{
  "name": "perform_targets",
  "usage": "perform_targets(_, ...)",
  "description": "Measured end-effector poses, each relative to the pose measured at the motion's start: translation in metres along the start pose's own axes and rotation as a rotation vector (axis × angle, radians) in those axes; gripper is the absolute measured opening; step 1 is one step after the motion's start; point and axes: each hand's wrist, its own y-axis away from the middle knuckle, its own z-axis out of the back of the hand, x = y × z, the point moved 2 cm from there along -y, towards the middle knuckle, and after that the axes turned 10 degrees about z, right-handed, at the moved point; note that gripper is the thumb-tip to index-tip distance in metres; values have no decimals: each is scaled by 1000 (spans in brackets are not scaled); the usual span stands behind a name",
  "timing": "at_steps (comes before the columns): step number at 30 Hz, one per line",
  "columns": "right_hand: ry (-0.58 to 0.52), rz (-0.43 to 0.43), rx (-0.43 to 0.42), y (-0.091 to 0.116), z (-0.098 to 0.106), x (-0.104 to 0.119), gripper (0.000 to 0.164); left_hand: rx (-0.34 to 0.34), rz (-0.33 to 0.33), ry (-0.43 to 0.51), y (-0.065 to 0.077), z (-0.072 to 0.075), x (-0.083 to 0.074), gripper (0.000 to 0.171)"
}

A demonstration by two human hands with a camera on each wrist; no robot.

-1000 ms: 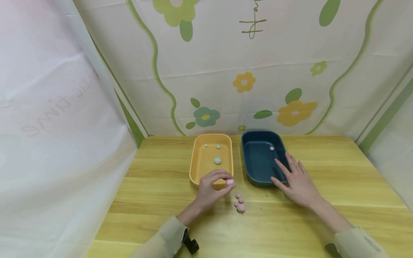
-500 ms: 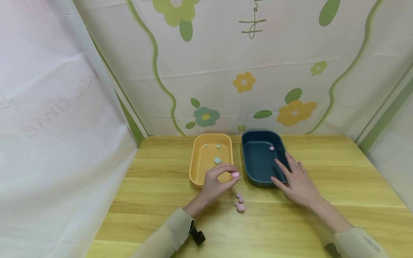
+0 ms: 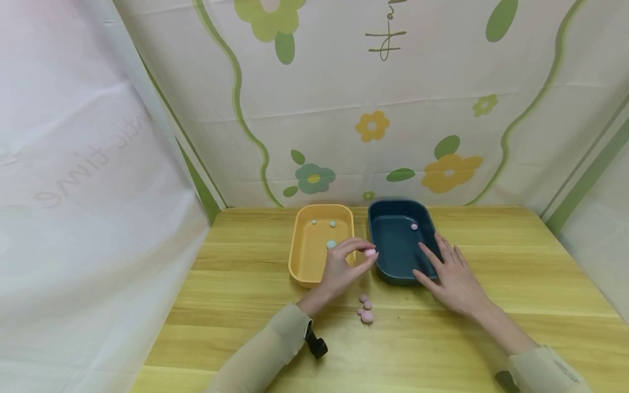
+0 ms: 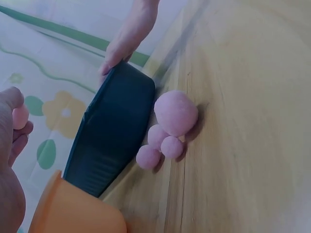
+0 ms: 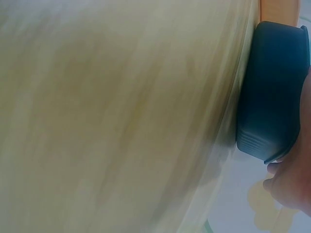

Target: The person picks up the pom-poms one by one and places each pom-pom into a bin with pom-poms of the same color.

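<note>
Between thumb and fingertips, my left hand (image 3: 339, 271) pinches a small pink ball (image 3: 370, 252) just at the near left rim of the dark blue tray (image 3: 397, 245). In the left wrist view that pinched ball (image 4: 20, 117) is partly covered by fingers. My right hand (image 3: 457, 281) rests with spread fingers on the tray's right rim; thumb and forefinger reach over its inside. One pink ball (image 3: 414, 227) lies in the blue tray. Several more pink balls (image 3: 367, 316) of mixed sizes sit clustered on the table, in front of the trays.
Left of the blue tray stands a yellow tray (image 3: 300, 256) with light green balls (image 3: 332, 224) inside, one partly hidden by my left hand. Both trays are near the back edge of the wooden table (image 3: 236, 278), before a flower-printed curtain (image 3: 413, 82).
My left hand has moved right and away from me with the pink ball, from the yellow tray's near edge to the blue tray's rim. The right hand stays put.
</note>
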Motion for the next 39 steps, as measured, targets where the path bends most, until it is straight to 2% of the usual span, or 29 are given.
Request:
perform_targets(4,2,3,-7,1,0,0,76,11,27,-16,-6,-10,3,14)
perform_targets(8,6,4,-10,1,1,1,77,8,24,-60,-12,-20,5,14)
perform_targets(18,-6,-14,20,1,3,0,78,30,59,-126,-33,-42,4,15)
perform_targets(24,5,-10,17,0,2,0,77,40,133,-156,-44,-52,8,18)
perform_targets(32,7,13,-16,0,1,1,76,61,146,-184,-56,-63,10,20)
perform_targets(39,0,8,-10,0,-1,2,76,86,195,-228,-62,-69,17,23)
